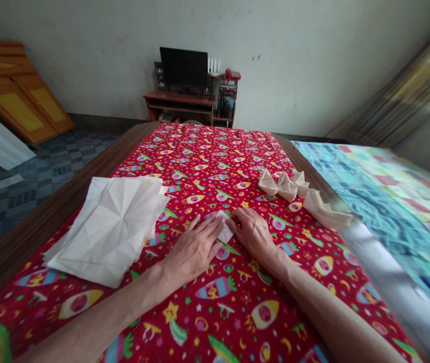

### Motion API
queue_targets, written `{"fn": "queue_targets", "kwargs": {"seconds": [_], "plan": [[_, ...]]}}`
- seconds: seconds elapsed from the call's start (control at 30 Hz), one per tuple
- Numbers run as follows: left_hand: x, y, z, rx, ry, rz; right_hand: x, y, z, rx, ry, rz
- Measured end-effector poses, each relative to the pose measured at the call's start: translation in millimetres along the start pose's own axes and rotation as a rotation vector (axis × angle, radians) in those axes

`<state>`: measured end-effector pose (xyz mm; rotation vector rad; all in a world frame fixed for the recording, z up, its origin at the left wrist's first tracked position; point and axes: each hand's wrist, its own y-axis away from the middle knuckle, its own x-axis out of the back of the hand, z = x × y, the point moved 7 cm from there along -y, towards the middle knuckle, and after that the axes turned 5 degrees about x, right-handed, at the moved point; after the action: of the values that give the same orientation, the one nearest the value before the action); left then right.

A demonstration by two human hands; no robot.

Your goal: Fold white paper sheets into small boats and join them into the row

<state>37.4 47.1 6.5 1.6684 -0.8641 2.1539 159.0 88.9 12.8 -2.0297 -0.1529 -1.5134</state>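
Observation:
A small folded white paper point(224, 229) lies on the red patterned tablecloth point(215, 166) in front of me. My left hand point(195, 247) rests flat on its left side, fingers stretched out and pressing it down. My right hand point(252, 233) presses on its right edge with the fingers curled over it. A stack of creased white paper sheets point(111, 227) lies to the left of my left hand. Several folded paper shapes point(301, 194) lie in a row to the right, beyond my right hand.
The cloth covers a wooden table point(48, 212) whose bare edge shows at left. A bed with a blue checked cover point(388, 201) stands at right. At the far wall a low desk holds a monitor point(183, 68) and speakers. A wooden cabinet point(14, 91) stands far left.

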Motion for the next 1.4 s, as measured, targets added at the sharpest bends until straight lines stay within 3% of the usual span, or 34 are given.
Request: {"fn": "queue_targets", "kwargs": {"seconds": [0.13, 0.3, 0.57, 0.77, 0.9, 1.03, 1.23, 1.4], "plan": [[-2.0, 5.2, -0.7, 0.027, -0.014, -0.076, 1.0, 3.3, -12.0, 0.119, 0.106, -0.065], [0.4, 4.2, -1.7, 0.039, -0.042, -0.089, 4.5, 19.7, -28.0, 0.341, 0.017, -0.128], [10.7, 17.1, -13.0, 0.087, -0.103, -0.051, 4.5, 33.8, -14.4, 0.281, 0.003, -0.163], [13.1, 24.2, -21.5, 0.098, -0.115, 0.008, 7.7, 35.1, -12.9, 0.266, 0.022, -0.104], [16.5, 14.2, -28.2, 0.112, 0.010, 0.101, 6.3, 36.0, -12.1, 0.271, 0.047, -0.064], [16.2, -3.5, -40.6, 0.246, 0.097, 0.156, 6.0, 35.7, -12.5, 0.271, 0.048, -0.044], [4.4, -24.8, -42.3, 0.289, 0.222, 0.126, 16.5, 30.1, -18.8, 0.261, 0.019, 0.023], [13.4, -30.7, -39.3, 0.311, 0.278, 0.146, 29.9, 19.0, -33.9, 0.335, 0.010, 0.176]]}}
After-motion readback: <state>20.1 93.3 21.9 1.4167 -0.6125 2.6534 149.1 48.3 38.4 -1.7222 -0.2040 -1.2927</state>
